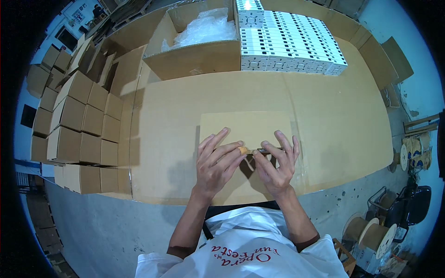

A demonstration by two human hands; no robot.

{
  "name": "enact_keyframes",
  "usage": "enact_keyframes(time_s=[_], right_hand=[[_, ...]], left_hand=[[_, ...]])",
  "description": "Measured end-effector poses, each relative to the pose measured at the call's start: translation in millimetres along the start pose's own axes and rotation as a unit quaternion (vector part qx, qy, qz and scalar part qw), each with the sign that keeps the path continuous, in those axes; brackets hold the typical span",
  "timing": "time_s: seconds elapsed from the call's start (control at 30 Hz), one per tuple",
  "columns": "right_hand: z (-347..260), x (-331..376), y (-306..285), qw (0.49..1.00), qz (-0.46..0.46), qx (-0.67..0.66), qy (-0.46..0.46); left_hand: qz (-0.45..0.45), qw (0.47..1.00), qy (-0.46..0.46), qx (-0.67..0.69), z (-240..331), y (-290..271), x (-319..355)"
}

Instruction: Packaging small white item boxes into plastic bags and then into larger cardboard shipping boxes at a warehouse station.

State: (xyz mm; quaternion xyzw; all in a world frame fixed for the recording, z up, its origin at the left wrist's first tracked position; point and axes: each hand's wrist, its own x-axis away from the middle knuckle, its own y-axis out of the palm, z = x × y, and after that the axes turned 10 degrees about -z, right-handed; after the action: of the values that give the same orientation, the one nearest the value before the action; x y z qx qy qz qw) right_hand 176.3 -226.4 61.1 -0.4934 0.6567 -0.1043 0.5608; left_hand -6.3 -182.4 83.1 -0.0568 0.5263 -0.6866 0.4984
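Observation:
Over a flat cardboard sheet (218, 125), my two hands meet at a slim, dark strip-like thing (263, 151), lying level between them. My right hand (277, 172) pinches it with thumb and fingers, the other fingers raised. At its left end, my left hand (214, 166) is closed with thumb and forefinger together. A small orange-tan piece (243, 150) shows at that left fingertip; whether it is a finger cover or a held part I cannot tell. The thing is too small and partly covered for me to name its kind.
An open carton (197, 60) with clear plastic wrap (211, 28) stands at the far side. Right of it are rows of stacked white boxes (296, 44). Small brown boxes (83, 125) are piled along the left edge. The table (343, 125) is cardboard-covered; cable spools (371, 234) stand lower right.

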Motion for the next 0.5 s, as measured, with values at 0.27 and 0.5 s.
enact_keyframes(time_s=[0.27, 0.5], right_hand=[[2.3, 1.9, 7.1, 1.0, 0.012, -0.002, 0.011], [1.5, -3.0, 2.6, 1.0, -0.008, -0.013, 0.017]], left_hand=[[0.008, 1.0, -0.015, 0.001, 1.2, 4.7, 0.7], [-0.008, 1.0, -0.017, -0.006, -1.1, 4.3, 1.4]])
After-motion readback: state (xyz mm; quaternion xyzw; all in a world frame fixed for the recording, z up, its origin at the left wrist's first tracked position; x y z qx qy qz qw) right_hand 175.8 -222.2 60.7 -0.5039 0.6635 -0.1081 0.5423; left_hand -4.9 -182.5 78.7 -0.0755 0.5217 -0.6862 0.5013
